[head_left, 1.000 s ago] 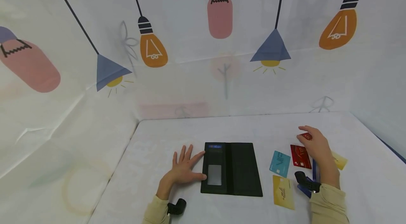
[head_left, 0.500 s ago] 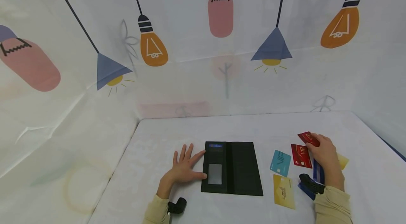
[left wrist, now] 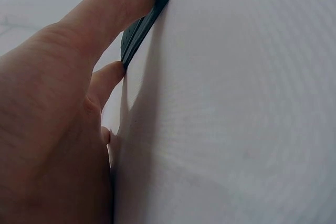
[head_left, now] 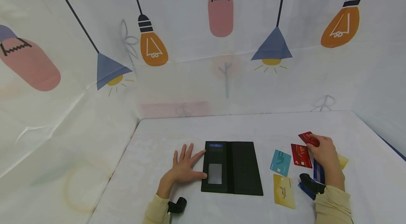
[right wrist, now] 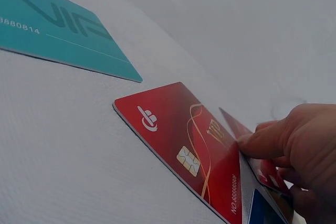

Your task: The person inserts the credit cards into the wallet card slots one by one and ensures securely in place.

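With its fingers spread, my left hand [head_left: 182,172] touches the left edge of an open black wallet [head_left: 245,167] with thumb and index fingertips. The wallet lies flat and has a clear window [head_left: 214,174] in its left half. Over on the right, my right hand [head_left: 324,150] pinches a red card [head_left: 306,136] by its right side. A second red VIP card [right wrist: 173,135] lies just below the held one; the right wrist view shows my thumb close beside it. A teal VIP card [head_left: 280,162] is to its left.
Nearer the front lies a gold card [head_left: 283,192]. Blue cards [head_left: 318,172] and a yellow card [head_left: 343,161] are partly hidden by my right forearm. A white wall with printed lamps [head_left: 271,46] rises behind the white table [head_left: 177,129].
My right hand has drawn down and to the right, its raised fingers coming in on the red card, which now shows more. The left hand and wallet have stayed put.
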Action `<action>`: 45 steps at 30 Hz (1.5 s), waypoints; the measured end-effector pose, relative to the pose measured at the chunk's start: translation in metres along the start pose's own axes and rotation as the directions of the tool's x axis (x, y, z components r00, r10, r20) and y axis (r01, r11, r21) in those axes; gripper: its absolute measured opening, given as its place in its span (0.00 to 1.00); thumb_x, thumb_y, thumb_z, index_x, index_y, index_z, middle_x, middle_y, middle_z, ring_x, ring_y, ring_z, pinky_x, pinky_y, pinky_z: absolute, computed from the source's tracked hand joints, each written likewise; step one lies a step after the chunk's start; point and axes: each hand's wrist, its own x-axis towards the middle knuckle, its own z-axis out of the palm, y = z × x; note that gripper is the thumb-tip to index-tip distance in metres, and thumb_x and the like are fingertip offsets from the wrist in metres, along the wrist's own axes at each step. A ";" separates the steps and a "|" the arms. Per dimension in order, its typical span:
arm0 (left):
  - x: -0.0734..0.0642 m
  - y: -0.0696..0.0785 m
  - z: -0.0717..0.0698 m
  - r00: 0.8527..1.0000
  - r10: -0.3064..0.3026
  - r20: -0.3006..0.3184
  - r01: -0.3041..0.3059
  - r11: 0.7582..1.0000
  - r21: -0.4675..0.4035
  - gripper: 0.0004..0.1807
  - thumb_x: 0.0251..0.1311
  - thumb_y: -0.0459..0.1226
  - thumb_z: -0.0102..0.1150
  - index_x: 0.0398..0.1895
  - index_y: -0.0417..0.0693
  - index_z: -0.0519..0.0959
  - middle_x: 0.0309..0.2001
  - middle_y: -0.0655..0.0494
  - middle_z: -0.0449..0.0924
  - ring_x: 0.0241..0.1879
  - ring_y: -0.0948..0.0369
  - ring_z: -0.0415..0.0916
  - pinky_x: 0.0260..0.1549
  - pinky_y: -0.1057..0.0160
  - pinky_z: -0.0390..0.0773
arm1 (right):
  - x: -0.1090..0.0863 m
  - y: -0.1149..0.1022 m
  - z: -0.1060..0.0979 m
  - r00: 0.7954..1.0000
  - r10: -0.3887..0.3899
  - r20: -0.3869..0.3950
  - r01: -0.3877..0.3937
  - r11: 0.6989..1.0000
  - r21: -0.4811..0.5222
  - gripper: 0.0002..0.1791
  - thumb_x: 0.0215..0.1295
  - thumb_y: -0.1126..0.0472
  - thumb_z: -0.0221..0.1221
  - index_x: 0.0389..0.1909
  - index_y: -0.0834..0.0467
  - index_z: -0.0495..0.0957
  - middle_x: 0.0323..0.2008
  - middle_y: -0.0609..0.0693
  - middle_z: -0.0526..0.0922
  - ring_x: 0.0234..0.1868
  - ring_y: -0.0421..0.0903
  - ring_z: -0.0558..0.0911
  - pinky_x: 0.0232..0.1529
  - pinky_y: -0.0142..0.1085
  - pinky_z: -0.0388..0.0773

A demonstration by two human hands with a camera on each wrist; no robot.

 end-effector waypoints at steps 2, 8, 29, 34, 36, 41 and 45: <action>0.000 0.000 0.000 1.000 0.000 -0.002 0.000 1.000 0.000 0.47 0.53 0.62 0.64 0.76 0.64 0.60 0.80 0.43 0.37 0.78 0.41 0.26 0.68 0.32 0.25 | 0.000 -0.001 0.000 1.000 0.003 0.000 -0.003 1.000 0.000 0.29 0.70 0.65 0.51 0.69 0.71 0.58 0.64 0.81 0.50 0.61 0.78 0.57 0.59 0.71 0.62; 0.000 -0.001 0.000 1.000 -0.003 -0.009 0.002 1.000 -0.005 0.47 0.52 0.62 0.65 0.76 0.64 0.60 0.80 0.42 0.37 0.78 0.41 0.26 0.68 0.32 0.26 | 0.000 -0.004 0.002 1.000 0.005 -0.016 -0.005 1.000 0.001 0.28 0.70 0.67 0.50 0.69 0.70 0.60 0.65 0.81 0.49 0.62 0.79 0.57 0.59 0.72 0.61; -0.001 0.001 -0.001 1.000 0.008 -0.001 -0.008 1.000 0.011 0.47 0.54 0.62 0.65 0.76 0.63 0.59 0.80 0.41 0.37 0.78 0.41 0.27 0.69 0.32 0.27 | -0.010 -0.014 -0.002 0.984 0.007 -0.178 0.001 0.999 0.046 0.28 0.67 0.72 0.43 0.69 0.66 0.64 0.63 0.76 0.57 0.62 0.74 0.60 0.57 0.70 0.65; -0.001 0.001 -0.001 1.000 0.005 0.000 -0.005 1.000 0.011 0.47 0.54 0.62 0.65 0.76 0.63 0.59 0.80 0.41 0.37 0.78 0.41 0.27 0.69 0.32 0.27 | -0.009 -0.018 -0.007 0.979 0.015 -0.203 0.003 0.996 0.091 0.29 0.67 0.73 0.42 0.70 0.64 0.64 0.64 0.76 0.58 0.61 0.75 0.62 0.58 0.69 0.65; -0.001 0.001 -0.001 1.000 0.006 0.000 -0.006 1.000 0.006 0.47 0.54 0.62 0.65 0.76 0.63 0.60 0.80 0.41 0.37 0.78 0.40 0.27 0.68 0.32 0.27 | -0.009 -0.021 -0.008 0.974 -0.017 -0.226 0.043 0.993 0.108 0.28 0.68 0.73 0.42 0.69 0.64 0.66 0.63 0.77 0.61 0.59 0.75 0.65 0.56 0.69 0.67; -0.001 0.000 -0.001 1.000 0.004 0.002 -0.004 1.000 0.011 0.47 0.54 0.62 0.65 0.76 0.63 0.59 0.80 0.41 0.37 0.78 0.40 0.27 0.68 0.32 0.27 | -0.009 -0.033 -0.006 0.984 -0.023 -0.176 0.057 0.980 0.190 0.29 0.70 0.70 0.40 0.72 0.61 0.63 0.65 0.76 0.64 0.62 0.74 0.65 0.56 0.67 0.69; 0.000 0.000 0.000 1.000 0.004 0.002 -0.004 1.000 0.014 0.47 0.54 0.62 0.64 0.76 0.63 0.59 0.80 0.42 0.37 0.78 0.41 0.27 0.68 0.32 0.27 | -0.009 -0.045 -0.002 0.989 0.005 -0.147 0.029 0.973 0.228 0.28 0.72 0.68 0.40 0.73 0.58 0.62 0.67 0.74 0.63 0.66 0.72 0.62 0.59 0.67 0.67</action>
